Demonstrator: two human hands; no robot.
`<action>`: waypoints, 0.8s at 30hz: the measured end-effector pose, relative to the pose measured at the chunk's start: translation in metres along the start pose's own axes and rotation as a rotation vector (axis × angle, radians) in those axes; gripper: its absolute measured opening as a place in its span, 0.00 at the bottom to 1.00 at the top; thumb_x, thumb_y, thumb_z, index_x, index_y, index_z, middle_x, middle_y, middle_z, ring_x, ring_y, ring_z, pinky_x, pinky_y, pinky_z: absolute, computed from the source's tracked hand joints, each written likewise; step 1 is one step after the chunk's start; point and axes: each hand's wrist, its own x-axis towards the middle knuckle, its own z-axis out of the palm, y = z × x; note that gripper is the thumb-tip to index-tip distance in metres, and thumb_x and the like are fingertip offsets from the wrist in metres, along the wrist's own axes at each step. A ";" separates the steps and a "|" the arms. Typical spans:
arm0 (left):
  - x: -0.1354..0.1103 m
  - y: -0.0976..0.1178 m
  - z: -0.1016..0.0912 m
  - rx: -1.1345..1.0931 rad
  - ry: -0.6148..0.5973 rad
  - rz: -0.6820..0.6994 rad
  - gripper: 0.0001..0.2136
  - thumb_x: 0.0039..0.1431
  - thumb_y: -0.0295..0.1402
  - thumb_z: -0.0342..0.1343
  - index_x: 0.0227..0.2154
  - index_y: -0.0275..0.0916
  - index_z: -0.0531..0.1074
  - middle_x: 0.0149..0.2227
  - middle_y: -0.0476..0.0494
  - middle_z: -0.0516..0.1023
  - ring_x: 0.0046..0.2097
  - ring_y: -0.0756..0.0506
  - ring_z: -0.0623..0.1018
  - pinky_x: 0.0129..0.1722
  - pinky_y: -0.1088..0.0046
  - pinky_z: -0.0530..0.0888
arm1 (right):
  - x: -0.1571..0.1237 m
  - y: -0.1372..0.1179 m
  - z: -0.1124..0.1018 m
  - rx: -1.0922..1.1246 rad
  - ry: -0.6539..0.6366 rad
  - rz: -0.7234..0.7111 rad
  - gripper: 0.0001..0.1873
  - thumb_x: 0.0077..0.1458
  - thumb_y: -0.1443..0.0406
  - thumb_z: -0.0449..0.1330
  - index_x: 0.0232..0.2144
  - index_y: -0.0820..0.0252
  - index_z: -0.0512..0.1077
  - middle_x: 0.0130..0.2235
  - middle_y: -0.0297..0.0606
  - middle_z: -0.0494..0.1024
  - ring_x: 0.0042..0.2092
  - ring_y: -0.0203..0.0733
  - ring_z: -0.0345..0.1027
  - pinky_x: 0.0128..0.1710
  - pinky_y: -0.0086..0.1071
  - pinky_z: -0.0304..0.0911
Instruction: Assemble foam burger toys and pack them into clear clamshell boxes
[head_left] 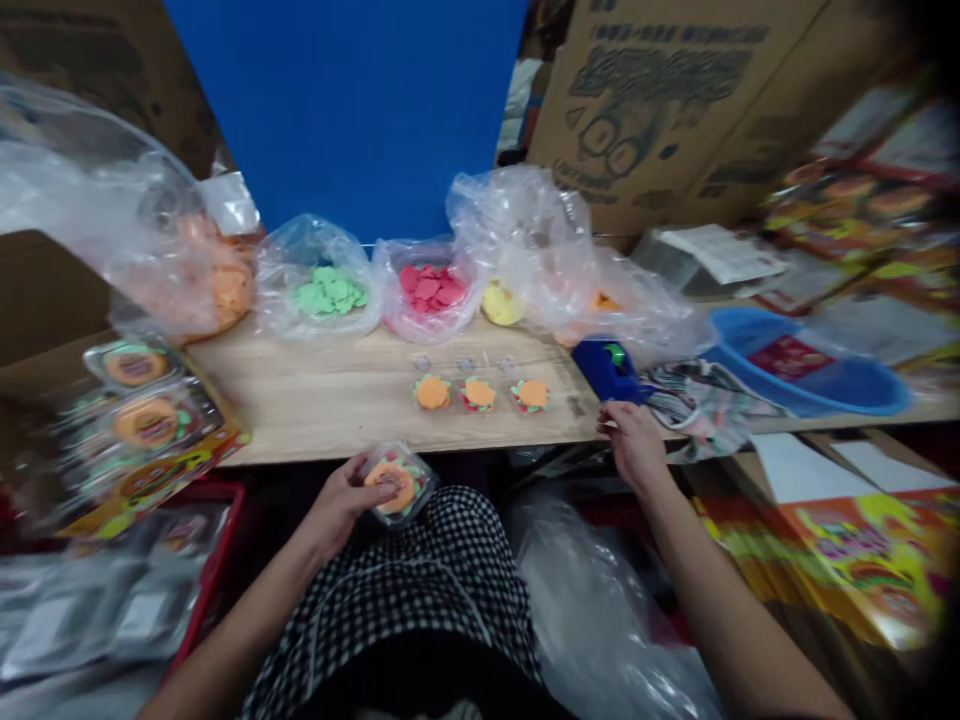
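Note:
My left hand (pixel 341 505) is closed on a small clear plastic case (pixel 400 482) with an orange and green flower-shaped piece inside, held just below the wooden table's (pixel 315 400) front edge. My right hand (pixel 634 445) rests at the table edge on the right, fingers curled, touching a blue device (pixel 607 370) with a green button. Three orange flower-shaped pieces (pixel 480 393) lie in a row on the table between my hands, with small clear bits (pixel 465 363) just behind them.
Open plastic bags of orange (pixel 217 280), green (pixel 328 290), red (pixel 431 287) and yellow (pixel 501 303) pieces line the back. Filled clear cases (pixel 139 400) are stacked at the left. A blue basin (pixel 810 370), cardboard boxes (pixel 660 90) and printed cartons (pixel 862 560) stand at the right.

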 end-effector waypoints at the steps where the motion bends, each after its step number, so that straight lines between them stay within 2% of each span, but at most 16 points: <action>1: 0.000 0.000 -0.001 0.022 -0.012 0.016 0.23 0.34 0.25 0.65 0.38 0.33 0.68 0.34 0.44 0.76 0.35 0.48 0.75 0.38 0.74 0.71 | -0.018 -0.012 0.017 -0.074 -0.190 -0.039 0.10 0.41 0.59 0.59 0.23 0.59 0.65 0.26 0.29 0.65 0.27 0.32 0.58 0.27 0.27 0.58; 5: -0.004 0.000 -0.002 0.114 -0.071 0.059 0.22 0.35 0.26 0.64 0.39 0.33 0.68 0.36 0.43 0.75 0.36 0.48 0.74 0.39 0.73 0.69 | -0.090 -0.065 0.097 -0.404 -1.010 -0.256 0.11 0.54 0.59 0.49 0.25 0.58 0.63 0.32 0.34 0.64 0.37 0.37 0.58 0.39 0.31 0.56; 6: -0.005 0.000 -0.002 0.127 -0.080 0.068 0.22 0.35 0.26 0.64 0.39 0.33 0.68 0.36 0.43 0.75 0.36 0.47 0.74 0.39 0.72 0.69 | -0.104 -0.075 0.115 -0.455 -1.168 -0.348 0.12 0.56 0.59 0.47 0.26 0.59 0.63 0.33 0.34 0.64 0.38 0.37 0.57 0.41 0.32 0.55; 8: -0.009 0.000 -0.003 0.131 -0.088 0.087 0.22 0.36 0.26 0.64 0.39 0.34 0.68 0.36 0.43 0.75 0.37 0.47 0.74 0.40 0.71 0.69 | -0.121 -0.084 0.143 -0.568 -1.310 -0.524 0.15 0.58 0.59 0.43 0.25 0.59 0.61 0.33 0.36 0.62 0.38 0.38 0.55 0.42 0.34 0.55; 11: -0.014 0.001 -0.007 0.093 -0.092 0.099 0.22 0.36 0.26 0.64 0.39 0.35 0.68 0.36 0.45 0.75 0.36 0.48 0.74 0.39 0.71 0.69 | -0.131 -0.080 0.166 -0.755 -1.340 -0.699 0.17 0.59 0.58 0.41 0.25 0.60 0.60 0.33 0.37 0.62 0.37 0.39 0.54 0.40 0.36 0.54; 15: -0.021 0.001 -0.014 0.043 -0.069 0.105 0.23 0.35 0.26 0.64 0.39 0.35 0.68 0.35 0.45 0.75 0.35 0.48 0.74 0.38 0.72 0.69 | -0.135 -0.071 0.176 -0.915 -1.297 -0.787 0.17 0.59 0.57 0.42 0.26 0.60 0.61 0.33 0.39 0.62 0.38 0.40 0.54 0.39 0.37 0.53; 18: -0.026 0.001 -0.018 0.013 -0.059 0.102 0.22 0.34 0.26 0.65 0.38 0.34 0.69 0.35 0.45 0.75 0.35 0.48 0.74 0.39 0.72 0.69 | -0.139 -0.069 0.180 -0.928 -1.278 -0.776 0.17 0.58 0.56 0.43 0.26 0.60 0.62 0.33 0.38 0.63 0.38 0.41 0.55 0.39 0.36 0.53; 21: -0.030 0.002 -0.024 -0.016 -0.041 0.109 0.22 0.34 0.26 0.65 0.37 0.34 0.70 0.34 0.44 0.75 0.35 0.47 0.74 0.39 0.72 0.69 | -0.140 -0.062 0.183 -0.883 -1.269 -0.685 0.17 0.57 0.54 0.45 0.28 0.60 0.62 0.32 0.37 0.64 0.35 0.39 0.56 0.36 0.34 0.54; 22: -0.031 0.003 -0.026 -0.024 -0.030 0.111 0.22 0.34 0.27 0.65 0.37 0.33 0.70 0.34 0.44 0.76 0.35 0.47 0.74 0.38 0.72 0.69 | -0.139 -0.060 0.183 -0.865 -1.224 -0.646 0.17 0.56 0.53 0.45 0.30 0.60 0.63 0.31 0.36 0.65 0.34 0.39 0.57 0.35 0.33 0.54; 24: -0.033 0.005 -0.031 -0.037 -0.001 0.112 0.22 0.33 0.27 0.65 0.37 0.33 0.70 0.34 0.43 0.76 0.35 0.46 0.74 0.38 0.71 0.69 | -0.139 -0.056 0.183 -0.817 -1.030 -0.608 0.16 0.56 0.53 0.46 0.34 0.60 0.63 0.30 0.36 0.65 0.33 0.39 0.57 0.33 0.33 0.54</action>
